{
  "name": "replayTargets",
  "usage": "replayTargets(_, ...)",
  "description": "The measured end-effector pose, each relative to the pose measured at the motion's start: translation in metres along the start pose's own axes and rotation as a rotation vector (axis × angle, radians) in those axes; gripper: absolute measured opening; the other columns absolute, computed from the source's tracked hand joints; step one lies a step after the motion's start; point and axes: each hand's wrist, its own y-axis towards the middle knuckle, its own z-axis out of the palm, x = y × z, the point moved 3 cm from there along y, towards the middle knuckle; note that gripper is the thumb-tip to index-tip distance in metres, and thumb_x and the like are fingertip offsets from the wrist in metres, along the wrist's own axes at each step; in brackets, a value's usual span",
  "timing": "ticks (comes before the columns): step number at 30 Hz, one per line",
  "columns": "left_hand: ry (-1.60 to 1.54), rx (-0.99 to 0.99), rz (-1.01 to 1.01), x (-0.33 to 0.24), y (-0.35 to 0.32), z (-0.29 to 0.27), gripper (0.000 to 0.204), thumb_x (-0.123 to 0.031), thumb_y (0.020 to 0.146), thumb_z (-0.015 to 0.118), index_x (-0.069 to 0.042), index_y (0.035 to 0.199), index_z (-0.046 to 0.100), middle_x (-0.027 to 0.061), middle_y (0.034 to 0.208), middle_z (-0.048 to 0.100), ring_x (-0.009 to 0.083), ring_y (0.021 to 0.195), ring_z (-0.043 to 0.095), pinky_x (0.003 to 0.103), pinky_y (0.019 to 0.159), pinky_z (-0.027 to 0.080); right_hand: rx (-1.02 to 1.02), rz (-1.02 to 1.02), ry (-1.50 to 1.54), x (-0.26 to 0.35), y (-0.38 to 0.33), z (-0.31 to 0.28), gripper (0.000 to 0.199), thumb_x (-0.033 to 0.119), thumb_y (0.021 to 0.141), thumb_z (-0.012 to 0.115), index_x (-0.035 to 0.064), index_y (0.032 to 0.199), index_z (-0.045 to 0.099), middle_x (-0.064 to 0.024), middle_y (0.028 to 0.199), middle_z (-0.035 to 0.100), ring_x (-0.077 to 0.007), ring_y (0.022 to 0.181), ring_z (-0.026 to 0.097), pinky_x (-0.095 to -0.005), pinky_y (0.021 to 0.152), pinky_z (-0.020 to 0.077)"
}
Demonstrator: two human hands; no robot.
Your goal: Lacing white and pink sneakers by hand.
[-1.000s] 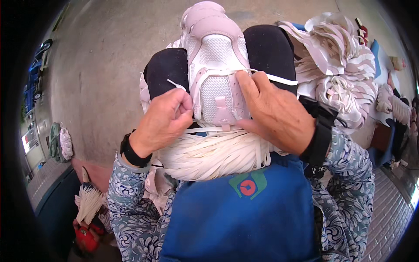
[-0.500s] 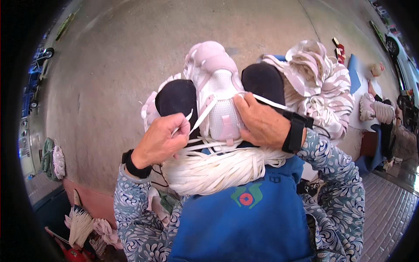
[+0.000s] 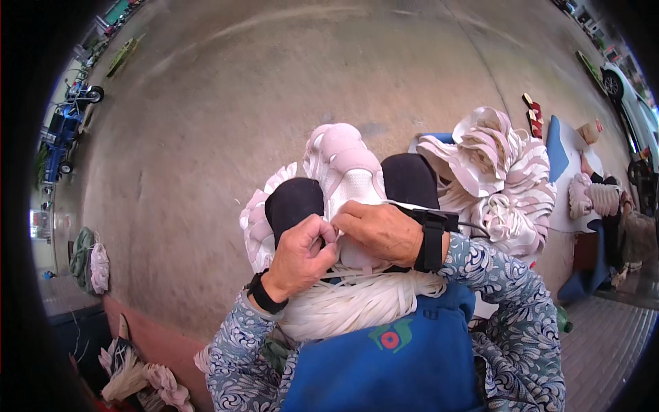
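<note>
Your left hand point(image 3: 298, 257), at seven o'clock from the pink-and-white shoe upper point(image 3: 354, 182), is pinched closed, apparently on white lace point(image 3: 405, 205). Your dark knees point(image 3: 412, 180) flank the upper, seemingly steadying it; bundled laces point(image 3: 350, 307) lie at six, probably for easy reach. Your right hand point(image 3: 382, 235), at five, curls over the upper; I cannot tell its grip. More uppers point(image 3: 504, 180) heap at three.

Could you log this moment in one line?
left hand: pinched | right hand: over shoe upper | white laces: bundled on blue apron
</note>
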Motion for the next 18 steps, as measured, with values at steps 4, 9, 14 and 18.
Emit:
replayTargets(4, -0.103, -0.022, -0.079, 0.002, 0.000, 0.004, 0.007, -0.010, 0.092, 0.054, -0.003, 0.092, 0.054, 0.0004, 0.077, 0.055, 0.0038, 0.057, 0.048, 0.020, 0.050, 0.039, -0.128, -0.019, 0.090, -0.014, -0.012, 0.003, 0.016, 0.010, 0.079, 0.056, 0.0027, 0.094, 0.053, -0.0160, 0.081, 0.058, -0.0362, 0.075, 0.063, -0.0434, 0.062, 0.0520)
replayTargets(9, -0.290, -0.271, -0.037, 0.010, -0.010, -0.021, 0.025, -0.017, 0.099, 0.045, 0.001, 0.117, 0.048, 0.0069, 0.088, 0.062, 0.0044, 0.049, 0.044, 0.018, 0.047, 0.045, 0.004, -0.138, 0.638, 0.047, 0.003, -0.013, 0.012, 0.016, 0.090, 0.055, 0.0048, 0.095, 0.052, -0.0097, 0.069, 0.059, -0.0254, 0.057, 0.062, -0.0355, 0.052, 0.0476)
replayTargets(14, -0.421, -0.214, -0.187, -0.001, -0.003, -0.021, 0.019, -0.015, 0.098, 0.049, -0.001, 0.110, 0.053, 0.0063, 0.083, 0.065, 0.0024, 0.044, 0.043, 0.018, 0.043, 0.042, 0.131, -0.164, 0.841, 0.090, -0.009, -0.035, 0.027, 0.017, 0.097, 0.046, 0.0013, 0.075, 0.049, -0.0074, 0.057, 0.054, -0.0201, 0.047, 0.059, -0.0327, 0.045, 0.0488)
replayTargets(18, -0.545, -0.167, -0.191, -0.014, -0.005, -0.013, 0.013, -0.015, 0.096, 0.055, -0.003, 0.100, 0.057, 0.0075, 0.083, 0.066, 0.0041, 0.047, 0.049, 0.017, 0.044, 0.040, 0.117, -0.434, 0.650, 0.130, -0.023, -0.055, 0.026, 0.020, 0.096, 0.051, -0.0004, 0.079, 0.053, -0.0108, 0.075, 0.057, -0.0211, 0.069, 0.059, -0.0357, 0.065, 0.0502)
